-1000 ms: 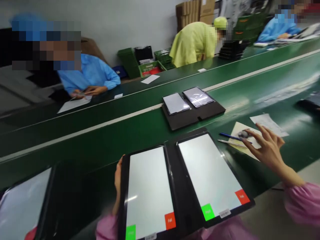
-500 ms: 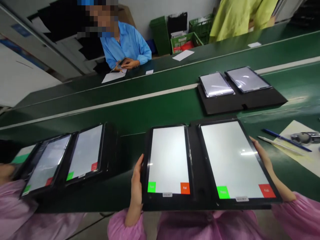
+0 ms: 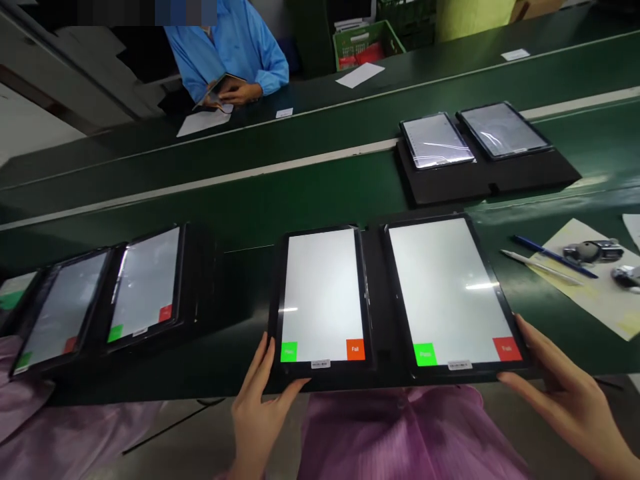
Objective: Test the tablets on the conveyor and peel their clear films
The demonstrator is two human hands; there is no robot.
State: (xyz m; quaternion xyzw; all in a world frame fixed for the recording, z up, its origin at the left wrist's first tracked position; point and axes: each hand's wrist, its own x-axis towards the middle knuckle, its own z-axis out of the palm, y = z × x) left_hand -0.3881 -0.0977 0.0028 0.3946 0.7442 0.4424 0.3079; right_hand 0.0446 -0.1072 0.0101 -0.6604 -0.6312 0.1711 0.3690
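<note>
A black tray (image 3: 377, 320) with two lit tablets lies at the near edge of the green belt. The left tablet (image 3: 320, 293) and the right tablet (image 3: 447, 290) show white screens with green and red buttons at the bottom. My left hand (image 3: 260, 403) touches the tray's near left corner, thumb on its front edge and fingers spread. My right hand (image 3: 560, 387) rests at the near right corner, fingers stretched along the edge. Neither hand wraps round the tray.
A second tray with two lit tablets (image 3: 100, 300) lies to the left by a pink sleeve (image 3: 15, 400). Another tray with two tablets (image 3: 480, 157) lies further up the belt. A paper sheet (image 3: 590, 280), blue pen (image 3: 553, 255) and small metal parts lie to the right. A person in blue (image 3: 230, 53) works across the belt.
My right hand left the paper and pen and came to the tray. Both hands have slid from the tray's sides down to its near corners. The view has tilted downward.
</note>
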